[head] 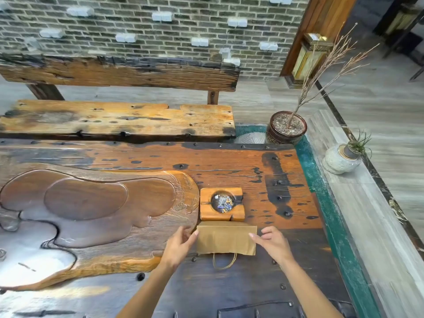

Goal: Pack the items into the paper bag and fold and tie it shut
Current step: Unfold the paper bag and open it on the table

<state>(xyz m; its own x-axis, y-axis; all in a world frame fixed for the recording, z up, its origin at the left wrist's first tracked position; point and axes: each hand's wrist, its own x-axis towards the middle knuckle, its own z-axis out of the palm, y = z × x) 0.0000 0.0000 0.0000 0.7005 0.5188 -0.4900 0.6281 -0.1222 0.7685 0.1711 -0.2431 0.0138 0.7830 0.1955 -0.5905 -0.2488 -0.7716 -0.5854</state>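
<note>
1. Near the right end of the dark wooden table [229, 292], a brown paper bag [226, 238] lies flat, folded over on itself, its twisted paper handle [224, 262] looping out from the near edge toward the person.
2. Left hand [177, 245] comes in at the bag's left side, fingers spread loosely, and the fingertips [195, 233] sit right at the bag's left edge. It grips nothing; whether they actually touch the paper, I cannot tell.
3. Right hand [273, 243] mirrors it on the right side, fingers open and relaxed, the index fingertip just at the bag's right edge. Nothing is held here either.
4. Just beyond the bag, touching or almost touching its far edge, sits a square wooden ashtray [221, 204] with a round bowl holding butts and ash.
5. Left of the bag, a big carved tea tray [91, 210] is sunk into the tabletop, its glossy hollows catching the light.
6. Far side: a rough plank bench [114, 118] runs along a grey brick wall [137, 31].
7. Far right, off the table, a round pot [286, 129] holds bare twigs, and a pale stone planter [341, 160] stands well apart from it.
</note>
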